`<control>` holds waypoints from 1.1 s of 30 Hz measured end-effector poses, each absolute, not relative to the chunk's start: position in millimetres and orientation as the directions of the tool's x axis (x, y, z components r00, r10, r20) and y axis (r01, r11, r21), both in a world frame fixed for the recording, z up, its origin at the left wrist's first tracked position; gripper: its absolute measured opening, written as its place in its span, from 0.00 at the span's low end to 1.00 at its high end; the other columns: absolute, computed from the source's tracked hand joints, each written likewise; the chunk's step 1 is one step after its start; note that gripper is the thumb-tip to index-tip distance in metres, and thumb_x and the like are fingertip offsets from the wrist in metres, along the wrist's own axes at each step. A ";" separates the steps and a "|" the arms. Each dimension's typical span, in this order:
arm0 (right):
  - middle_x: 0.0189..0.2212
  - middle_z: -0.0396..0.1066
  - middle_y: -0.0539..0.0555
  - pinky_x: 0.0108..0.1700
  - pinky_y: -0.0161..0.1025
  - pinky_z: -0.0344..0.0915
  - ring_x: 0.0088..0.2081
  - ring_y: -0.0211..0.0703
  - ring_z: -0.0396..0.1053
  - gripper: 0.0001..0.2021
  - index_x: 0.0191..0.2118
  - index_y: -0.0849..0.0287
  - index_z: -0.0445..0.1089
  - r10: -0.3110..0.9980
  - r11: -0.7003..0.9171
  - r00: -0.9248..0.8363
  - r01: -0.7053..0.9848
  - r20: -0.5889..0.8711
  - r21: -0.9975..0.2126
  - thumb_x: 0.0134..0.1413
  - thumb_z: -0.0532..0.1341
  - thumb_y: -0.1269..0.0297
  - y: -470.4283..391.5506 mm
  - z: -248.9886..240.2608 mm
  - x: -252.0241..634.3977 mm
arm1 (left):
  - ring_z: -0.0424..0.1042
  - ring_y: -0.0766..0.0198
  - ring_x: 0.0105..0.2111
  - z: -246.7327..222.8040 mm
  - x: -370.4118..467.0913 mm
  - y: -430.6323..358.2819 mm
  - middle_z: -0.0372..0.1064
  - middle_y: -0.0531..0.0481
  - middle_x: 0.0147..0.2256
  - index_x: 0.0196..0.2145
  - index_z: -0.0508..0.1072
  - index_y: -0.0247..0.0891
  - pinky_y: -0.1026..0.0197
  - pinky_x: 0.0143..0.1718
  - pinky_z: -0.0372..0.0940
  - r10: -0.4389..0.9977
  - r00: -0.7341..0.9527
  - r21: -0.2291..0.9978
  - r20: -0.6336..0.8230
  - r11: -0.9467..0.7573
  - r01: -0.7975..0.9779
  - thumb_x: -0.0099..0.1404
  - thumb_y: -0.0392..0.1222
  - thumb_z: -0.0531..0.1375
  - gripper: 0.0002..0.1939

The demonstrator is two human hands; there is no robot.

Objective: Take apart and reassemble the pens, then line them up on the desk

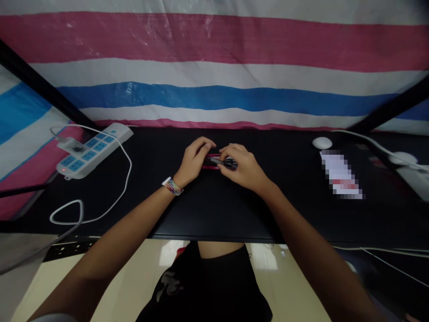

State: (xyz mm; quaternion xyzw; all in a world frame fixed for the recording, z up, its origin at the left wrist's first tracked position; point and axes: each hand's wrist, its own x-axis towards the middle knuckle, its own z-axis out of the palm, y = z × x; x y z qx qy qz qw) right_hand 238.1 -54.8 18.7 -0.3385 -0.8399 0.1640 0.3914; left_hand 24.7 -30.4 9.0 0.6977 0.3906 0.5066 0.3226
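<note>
"Where's the pink-edged item (210, 167)?"
"Mid-surface (208, 210), nearer the far edge, dark pieces (231, 163) on it."
"And the hands?"
"Left hand (193, 162) curls at its left end; right hand (243, 167) bends its fingers over the dark pieces. I can't tell how firmly either grasps; both partly block the view."
"Around them?"
"Power strip (97, 152) by the far left corner, white cable (130, 172) looping towards the near edge. Rightward, a white rounded object (322, 143) just beyond a pixelated slip (340, 172)."
</note>
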 end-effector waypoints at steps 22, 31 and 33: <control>0.30 0.77 0.50 0.48 0.53 0.81 0.35 0.47 0.79 0.13 0.40 0.51 0.81 0.975 0.214 -0.028 -0.185 0.222 -0.959 0.55 0.75 0.49 -21.6 3.3 247.6 | 0.75 0.61 0.32 2.9 18.8 -17.5 0.73 0.52 0.28 0.34 0.74 0.43 0.57 0.38 0.68 0.896 -0.002 0.887 0.443 -0.439 0.141 0.76 0.56 0.65 0.17; 0.30 0.79 0.51 0.49 0.54 0.81 0.36 0.47 0.79 0.14 0.40 0.52 0.82 0.970 0.232 -0.045 -0.127 0.239 -0.964 0.56 0.76 0.49 -17.3 -2.3 248.2 | 0.70 0.63 0.29 1.8 15.3 -13.6 0.70 0.53 0.27 0.30 0.72 0.43 0.57 0.36 0.65 0.897 0.013 0.874 0.442 -0.434 0.219 0.79 0.53 0.62 0.20; 0.30 0.78 0.51 0.49 0.54 0.81 0.36 0.47 0.79 0.13 0.41 0.52 0.82 0.972 0.222 -0.051 -0.135 0.230 -0.966 0.57 0.75 0.50 -16.8 -2.9 248.8 | 0.69 0.63 0.29 1.9 15.1 -14.3 0.69 0.53 0.27 0.29 0.72 0.42 0.57 0.37 0.65 0.891 0.027 0.863 0.452 -0.445 0.240 0.79 0.53 0.61 0.21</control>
